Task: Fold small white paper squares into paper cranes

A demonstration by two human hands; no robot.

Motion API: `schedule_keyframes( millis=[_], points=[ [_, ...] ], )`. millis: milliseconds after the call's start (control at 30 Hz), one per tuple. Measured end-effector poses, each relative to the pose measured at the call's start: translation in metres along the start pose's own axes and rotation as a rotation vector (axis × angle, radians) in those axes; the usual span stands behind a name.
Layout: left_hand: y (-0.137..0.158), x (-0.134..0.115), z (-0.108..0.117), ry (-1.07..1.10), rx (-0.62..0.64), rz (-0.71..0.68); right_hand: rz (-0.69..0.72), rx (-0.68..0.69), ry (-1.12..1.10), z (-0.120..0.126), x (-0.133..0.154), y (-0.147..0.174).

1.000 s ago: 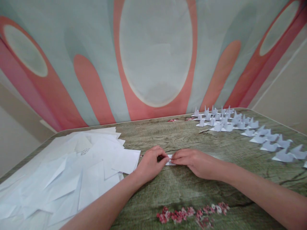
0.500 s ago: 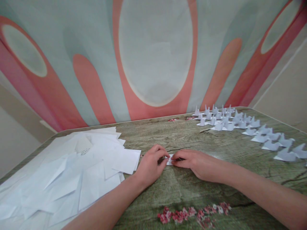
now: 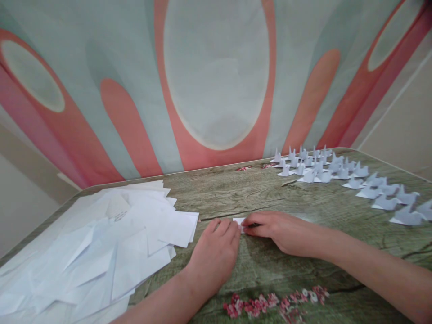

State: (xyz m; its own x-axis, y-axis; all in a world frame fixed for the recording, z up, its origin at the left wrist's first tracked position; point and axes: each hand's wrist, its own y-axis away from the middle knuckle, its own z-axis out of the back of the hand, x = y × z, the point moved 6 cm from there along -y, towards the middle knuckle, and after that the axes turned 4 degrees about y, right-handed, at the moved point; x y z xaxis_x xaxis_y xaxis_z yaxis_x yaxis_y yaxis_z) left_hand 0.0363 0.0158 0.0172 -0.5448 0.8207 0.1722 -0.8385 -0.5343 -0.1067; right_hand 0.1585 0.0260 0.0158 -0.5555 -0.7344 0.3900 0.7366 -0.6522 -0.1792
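A small folded piece of white paper [image 3: 239,221] lies on the wood-patterned table in front of me, mostly covered by my fingers. My right hand [image 3: 275,229] pinches its right side between thumb and fingertips. Palm down, my left hand [image 3: 218,247] lies flat at the paper's left side, its fingers stretched forward and touching the edge. The left thumb is hidden beneath that hand.
A wide heap of loose white paper sheets [image 3: 135,229] covers the table's left side. Several folded white paper birds [image 3: 369,191] stand in rows at the right. Pink printed flowers [image 3: 259,303] decorate the table [image 3: 216,193]. Behind it hangs a patterned backdrop [image 3: 219,76].
My left hand has gone from pinching the paper to lying flat, palm down, against its left side. The right hand keeps its pinch almost in place. The view has shifted slightly.
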Motion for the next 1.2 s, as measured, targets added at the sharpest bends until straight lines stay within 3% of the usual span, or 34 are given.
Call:
schedule_keyframes(
  millis=[233, 967, 1200],
  points=[
    [-0.001, -0.005, -0.002, -0.017, 0.047, 0.0, 0.001, 0.084, 0.026, 0.003, 0.004, 0.001],
    [-0.004, -0.011, -0.005, -0.102, 0.061, 0.013, -0.032, 0.091, 0.096, 0.0, 0.004, 0.002],
    [-0.005, -0.006, -0.002, 0.005, 0.052, 0.049, -0.014, 0.061, 0.056, 0.001, 0.005, 0.003]
  ],
)
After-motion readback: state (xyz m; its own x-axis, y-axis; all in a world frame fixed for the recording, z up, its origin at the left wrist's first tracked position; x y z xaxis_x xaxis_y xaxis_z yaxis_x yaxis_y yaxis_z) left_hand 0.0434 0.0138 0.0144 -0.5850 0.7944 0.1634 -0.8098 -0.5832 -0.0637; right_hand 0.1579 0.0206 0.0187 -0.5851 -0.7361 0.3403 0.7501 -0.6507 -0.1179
